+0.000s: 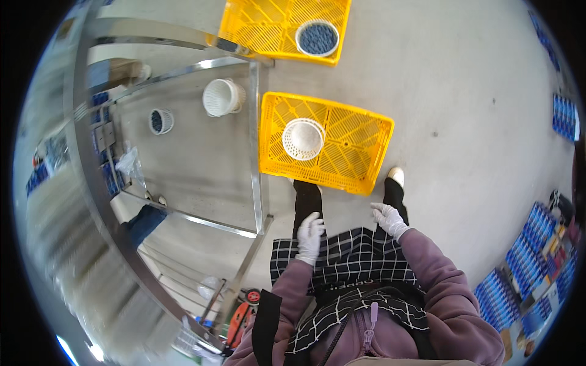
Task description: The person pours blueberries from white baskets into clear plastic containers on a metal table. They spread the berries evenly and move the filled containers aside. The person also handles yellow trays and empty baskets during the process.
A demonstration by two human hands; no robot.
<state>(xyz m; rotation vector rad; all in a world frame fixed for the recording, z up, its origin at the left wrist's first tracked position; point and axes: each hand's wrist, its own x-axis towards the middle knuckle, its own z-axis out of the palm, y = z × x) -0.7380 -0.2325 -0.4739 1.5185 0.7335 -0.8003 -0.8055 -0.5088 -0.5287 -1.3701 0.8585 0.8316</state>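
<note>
My left hand (310, 238), in a white glove, hangs in front of my checked apron (343, 256) with nothing in it. Also white-gloved, my right hand (389, 219) is held over my other leg, empty, with its fingers loosely bent. Just beyond both hands a yellow plastic crate (355, 151) sits on the floor by my feet. In its left half stands a white perforated plastic basket (304, 139), with no contents visible inside. Neither hand touches the crate.
Left of me stands a metal-framed table (254, 146); white baskets (221, 98) show through its frame, one (162, 121) holding dark pieces. Ahead, another yellow crate (265, 27) holds a basket of dark blue pieces (317, 39). Blue boxes (499, 293) are stacked right. Another person's legs (145, 224) appear at left.
</note>
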